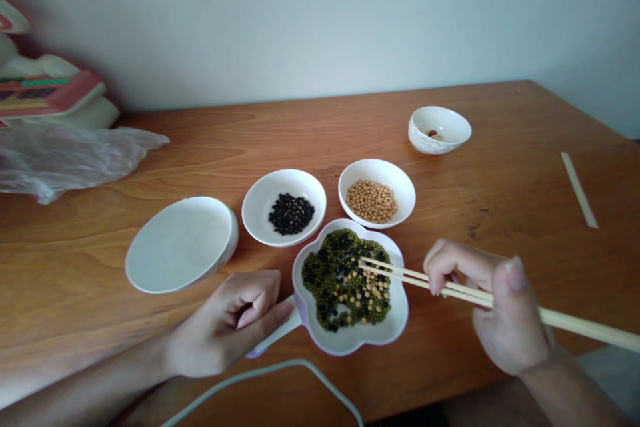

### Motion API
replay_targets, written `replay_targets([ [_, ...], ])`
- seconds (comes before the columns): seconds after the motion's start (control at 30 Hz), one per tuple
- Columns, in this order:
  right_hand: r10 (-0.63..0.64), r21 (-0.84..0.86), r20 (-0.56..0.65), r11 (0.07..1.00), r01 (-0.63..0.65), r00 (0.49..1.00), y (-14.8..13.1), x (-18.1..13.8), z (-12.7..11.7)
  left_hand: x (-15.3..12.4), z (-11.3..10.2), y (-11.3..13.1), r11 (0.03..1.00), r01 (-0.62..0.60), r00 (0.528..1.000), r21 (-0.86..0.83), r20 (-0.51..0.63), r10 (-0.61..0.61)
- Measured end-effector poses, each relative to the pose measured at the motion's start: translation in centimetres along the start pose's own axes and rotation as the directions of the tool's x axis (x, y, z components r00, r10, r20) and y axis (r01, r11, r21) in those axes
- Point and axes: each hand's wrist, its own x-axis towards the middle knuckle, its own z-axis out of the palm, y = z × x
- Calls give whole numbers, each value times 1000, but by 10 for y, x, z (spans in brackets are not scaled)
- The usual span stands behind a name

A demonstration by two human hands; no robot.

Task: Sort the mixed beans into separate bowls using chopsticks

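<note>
A flower-shaped white dish with a lilac rim [399,330] and a handle holds mixed green beans, black beans and yellow soybeans. My left hand [225,323] is closed at the dish's handle [280,330], thumb pressed along it. In my right hand [500,307] is a pair of chopsticks [465,291], their tips down among the beans near the dish's middle. Just behind the dish stand a white bowl of black beans [291,213] and a white bowl of soybeans [373,200]. Whether a bean is between the chopstick tips I cannot tell.
A larger white bowl [180,247] sits at the left. Farther back is a small bowl [439,130] with a few bits inside. A paper strip [579,190] lies at the right. Crumpled plastic [75,157] lies at the far left, and a white cord [265,367] runs in front.
</note>
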Motion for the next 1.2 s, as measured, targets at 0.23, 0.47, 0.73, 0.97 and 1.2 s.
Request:
replay_targets([
  [0.23,-8,11,5,1000,8,1000,0,-1,0,-1,0,-1,1000,-1,1000,-18,2,1],
  [0.47,-21,6,-6,1000,21,1000,-1,0,2,0,0,1,1000,2,1000,-18,4,-2],
  [0.73,-65,-39,2,997,65,998,3,-2,0,1,0,0,1000,3,1000,-24,2,-3],
  [0.97,-138,-15,-92,990,137,986,-13,4,2,0,0,1,1000,3,1000,-26,7,-3],
  [1.2,-280,3,-445,949,314,851,-17,-1,-13,0,0,0,1000,2,1000,-11,6,-2],
])
